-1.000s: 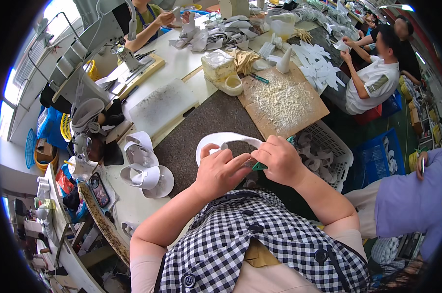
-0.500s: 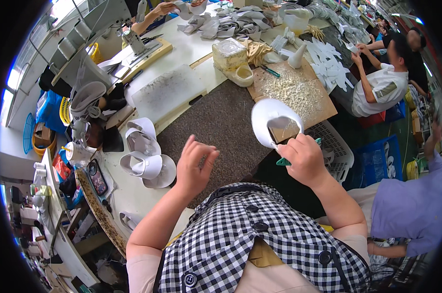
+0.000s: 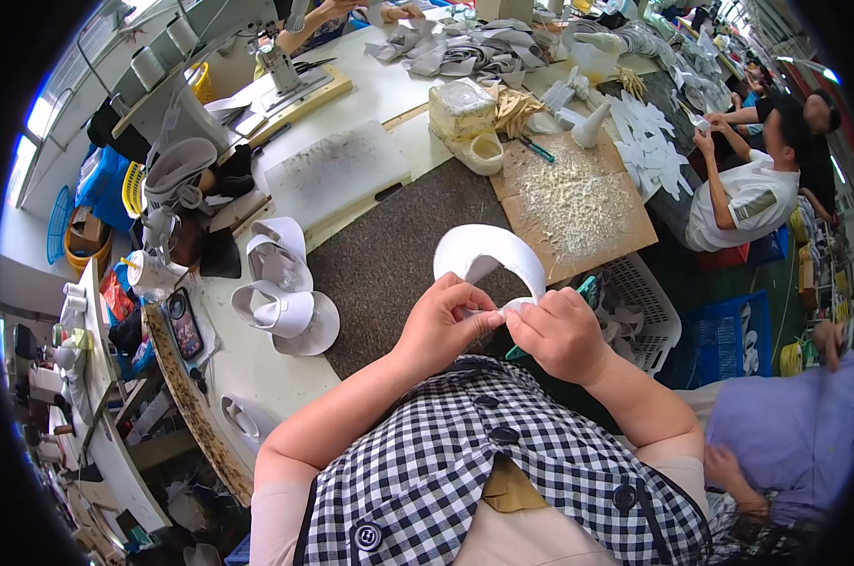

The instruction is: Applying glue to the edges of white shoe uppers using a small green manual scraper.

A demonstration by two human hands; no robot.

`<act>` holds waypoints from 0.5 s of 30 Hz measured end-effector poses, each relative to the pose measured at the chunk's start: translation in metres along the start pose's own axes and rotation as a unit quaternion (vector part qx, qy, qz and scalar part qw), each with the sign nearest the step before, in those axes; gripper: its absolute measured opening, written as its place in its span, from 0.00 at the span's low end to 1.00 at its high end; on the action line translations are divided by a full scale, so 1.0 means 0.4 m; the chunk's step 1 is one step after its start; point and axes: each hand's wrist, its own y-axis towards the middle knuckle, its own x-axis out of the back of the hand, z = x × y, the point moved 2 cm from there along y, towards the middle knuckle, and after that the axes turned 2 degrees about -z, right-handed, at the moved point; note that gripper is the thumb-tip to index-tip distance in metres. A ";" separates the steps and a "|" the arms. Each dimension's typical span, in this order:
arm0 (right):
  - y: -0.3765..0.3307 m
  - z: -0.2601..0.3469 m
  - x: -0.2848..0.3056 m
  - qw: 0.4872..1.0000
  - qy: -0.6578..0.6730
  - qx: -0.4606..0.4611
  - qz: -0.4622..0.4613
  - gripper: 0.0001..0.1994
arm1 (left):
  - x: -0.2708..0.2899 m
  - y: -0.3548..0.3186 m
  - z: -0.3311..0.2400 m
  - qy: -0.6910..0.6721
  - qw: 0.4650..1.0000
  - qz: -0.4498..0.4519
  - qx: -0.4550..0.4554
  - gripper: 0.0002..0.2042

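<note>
A curved white shoe upper [image 3: 474, 243] is held up in front of my body, its open loop facing me. My left hand [image 3: 446, 325] pinches its near end between thumb and fingers. Right beside it, my right hand [image 3: 561, 332] closes on the same end, the fingertips of both hands almost touching. A slim green-handled tool [image 3: 588, 289] also sits in my right hand; its ends stick out on both sides, and the middle is hidden by the fingers. To the left, several similar white shoe uppers [image 3: 300, 316] lie on the table.
Under the hands lies a dark speckled mat [image 3: 380, 255]. Beyond are a cardboard sheet [image 3: 625, 222] covered in pale crumbs, a glue-crusted container [image 3: 463, 108] and a green pen-like tool [image 3: 538, 149]. A white basket [image 3: 649, 302] stands at right; co-workers [image 3: 743, 203] are nearby.
My left hand has come right and taken hold of the shoe upper's near end. My right hand has brought the upper left and closer to my body, keeping the green tool.
</note>
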 end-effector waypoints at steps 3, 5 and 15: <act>-0.008 -0.002 -0.005 1.000 -0.004 0.018 0.000 0.05 | -0.016 0.004 0.049 -0.124 0.991 0.016 0.051 0.08; -0.016 -0.003 -0.007 1.000 -0.004 0.022 0.006 0.05 | -0.015 0.004 0.035 -0.111 0.991 0.024 0.067 0.07; -0.036 -0.017 0.002 0.998 0.038 -0.044 0.040 0.10 | 0.011 -0.004 0.009 0.111 0.983 -0.066 -0.127 0.09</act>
